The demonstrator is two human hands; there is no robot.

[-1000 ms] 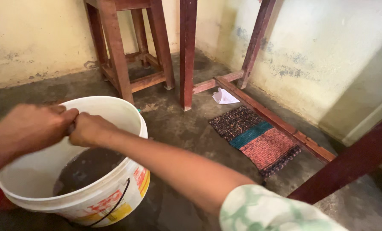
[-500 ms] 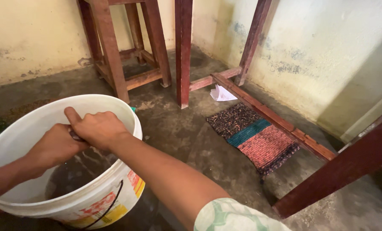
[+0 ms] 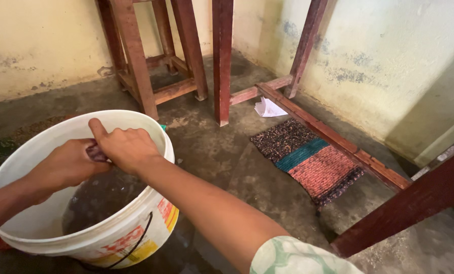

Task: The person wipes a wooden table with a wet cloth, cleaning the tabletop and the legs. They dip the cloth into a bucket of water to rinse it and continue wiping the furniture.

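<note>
Head view shows both hands, left hand [image 3: 67, 165] and right hand [image 3: 128, 147], pressed together and clamped on a dark cloth [image 3: 96, 152], mostly hidden between them, over a white bucket [image 3: 135, 238] of dark water, with red wooden legs [image 3: 222, 61], a woven mat [image 3: 308, 160] and crumpled paper [image 3: 268, 108] on the floor beyond.

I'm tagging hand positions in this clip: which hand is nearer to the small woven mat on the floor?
The right hand. It is over the white bucket, on the side towards the woven mat. The left hand is beyond it, farther from the mat.
</note>
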